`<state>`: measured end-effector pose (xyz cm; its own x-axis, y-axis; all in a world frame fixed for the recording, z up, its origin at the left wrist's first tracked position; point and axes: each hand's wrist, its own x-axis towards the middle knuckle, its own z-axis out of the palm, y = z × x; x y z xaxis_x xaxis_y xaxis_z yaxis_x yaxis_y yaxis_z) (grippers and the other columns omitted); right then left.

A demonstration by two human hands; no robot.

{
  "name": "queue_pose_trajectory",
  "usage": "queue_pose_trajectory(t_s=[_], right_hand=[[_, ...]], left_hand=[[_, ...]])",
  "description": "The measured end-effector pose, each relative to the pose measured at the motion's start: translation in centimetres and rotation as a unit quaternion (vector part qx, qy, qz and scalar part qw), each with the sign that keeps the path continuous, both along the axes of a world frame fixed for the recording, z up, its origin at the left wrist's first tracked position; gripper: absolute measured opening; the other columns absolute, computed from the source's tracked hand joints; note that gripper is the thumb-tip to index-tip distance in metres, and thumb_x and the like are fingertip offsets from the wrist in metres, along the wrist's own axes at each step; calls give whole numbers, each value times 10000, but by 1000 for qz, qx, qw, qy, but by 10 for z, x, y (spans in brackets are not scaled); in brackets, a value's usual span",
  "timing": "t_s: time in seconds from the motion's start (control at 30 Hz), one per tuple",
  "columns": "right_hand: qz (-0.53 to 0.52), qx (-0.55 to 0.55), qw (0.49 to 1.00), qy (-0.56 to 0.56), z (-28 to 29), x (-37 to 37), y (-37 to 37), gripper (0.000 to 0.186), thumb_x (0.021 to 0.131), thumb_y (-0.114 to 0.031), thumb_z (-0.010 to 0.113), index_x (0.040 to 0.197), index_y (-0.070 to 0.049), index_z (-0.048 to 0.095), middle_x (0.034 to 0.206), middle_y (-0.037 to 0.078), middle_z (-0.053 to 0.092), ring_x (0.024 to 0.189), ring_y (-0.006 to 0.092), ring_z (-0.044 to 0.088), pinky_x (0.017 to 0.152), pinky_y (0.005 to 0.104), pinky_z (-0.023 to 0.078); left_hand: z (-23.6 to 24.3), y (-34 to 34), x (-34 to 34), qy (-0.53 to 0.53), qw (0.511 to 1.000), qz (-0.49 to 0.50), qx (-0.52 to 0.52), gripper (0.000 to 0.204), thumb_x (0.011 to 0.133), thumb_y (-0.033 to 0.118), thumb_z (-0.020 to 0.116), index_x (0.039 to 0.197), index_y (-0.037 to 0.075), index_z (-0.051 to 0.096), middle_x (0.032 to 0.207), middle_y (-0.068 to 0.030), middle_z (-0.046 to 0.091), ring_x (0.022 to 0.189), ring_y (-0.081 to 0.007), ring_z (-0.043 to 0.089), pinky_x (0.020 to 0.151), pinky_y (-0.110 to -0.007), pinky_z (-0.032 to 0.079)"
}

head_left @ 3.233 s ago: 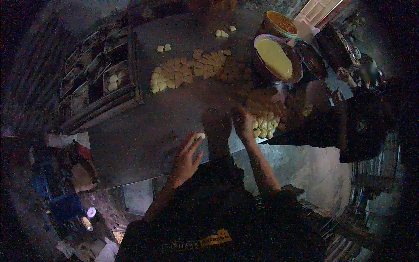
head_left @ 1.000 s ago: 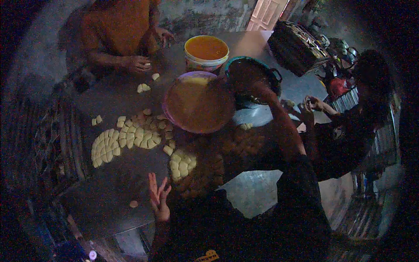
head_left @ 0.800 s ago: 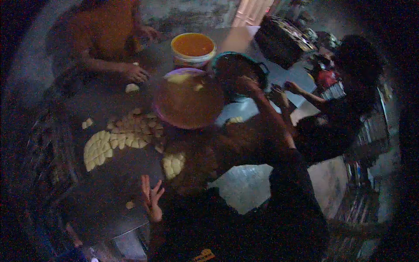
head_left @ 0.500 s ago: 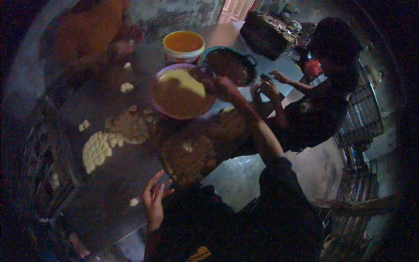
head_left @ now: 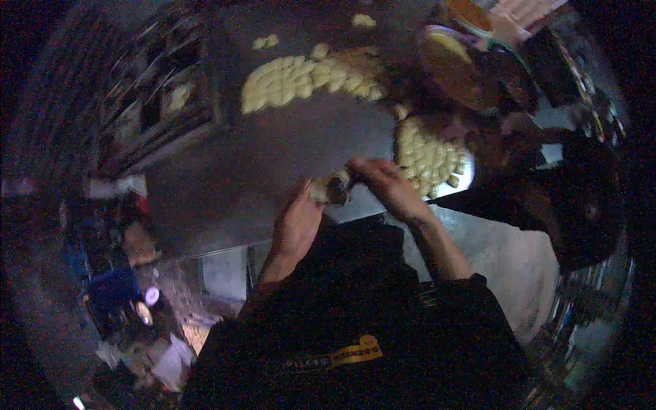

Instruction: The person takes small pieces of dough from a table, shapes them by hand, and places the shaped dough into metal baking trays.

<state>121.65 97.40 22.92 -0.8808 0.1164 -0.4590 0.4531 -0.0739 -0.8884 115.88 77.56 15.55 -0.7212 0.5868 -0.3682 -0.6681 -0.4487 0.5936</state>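
A pale piece of dough point(head_left: 319, 190) with a dark patch in it rests in my left hand point(head_left: 298, 217), close to the table's front edge. My left fingers are closed around its near side. My right hand point(head_left: 395, 188) comes in from the right, its fingers bent together right beside the dough. What those fingertips hold, if anything, is too dark and blurred to make out. To the right of my right hand, many pale dough pieces point(head_left: 427, 154) sit packed together on a white round surface. A second cluster of dough pieces point(head_left: 283, 82) lies farther off on the table.
The dark table point(head_left: 205, 205) spreads ahead and to the left. Small dough lumps point(head_left: 363, 20) lie at its far side. A purple-rimmed bowl point(head_left: 451, 65) and an orange-filled bucket point(head_left: 470, 15) stand at the far right. A slatted rack point(head_left: 154, 96) is at far left. A dark-clothed person sits on the right.
The view has swung left and down. My right hand has come back from the bowl, and my left hand has gone from open fingers to holding dough. Both hands now meet.
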Motion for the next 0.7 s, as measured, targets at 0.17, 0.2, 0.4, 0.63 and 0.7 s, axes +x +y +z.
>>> queue_pose_trajectory(t_s=[0.17,0.2,0.4,0.63,0.7], right_hand=[[51,407,884,225,-9,-24,-81,401,927,-98,615,1303,29,554,1219,143,648,1102,277,609,963,356,494],[76,498,813,293,-11,-27,-96,411,909,-50,612,1307,32,548,1233,156,640,1110,305,604,960,364,499],[145,428,865,219,-4,-20,-111,485,847,67,598,1317,-53,575,1274,136,624,1008,332,637,884,380,540],[140,360,866,318,18,13,-104,522,762,17,748,1256,-84,614,1207,136,650,995,238,675,835,363,555],[142,377,861,311,19,18,-98,433,777,16,743,1188,-57,629,1116,124,666,967,217,683,813,345,553]], left_hand=[[0,-53,-12,195,964,-6,-181,248,1010,150,549,1207,4,583,1185,-72,598,1059,-163,594,937,-318,482],[2,-61,-11,248,961,5,-120,302,993,94,566,1277,-2,539,1219,-82,591,1112,-180,594,947,-313,490],[-1,-73,-10,383,881,12,-277,306,976,90,586,1277,55,543,1175,-100,622,1094,-195,621,927,-317,515],[7,-77,-30,-4,995,-103,14,249,943,160,653,1177,83,618,1048,-67,697,963,-197,683,842,-349,568],[20,-73,-34,35,988,-146,23,226,936,181,666,1130,67,649,1069,-74,696,974,-187,682,827,-341,576]])
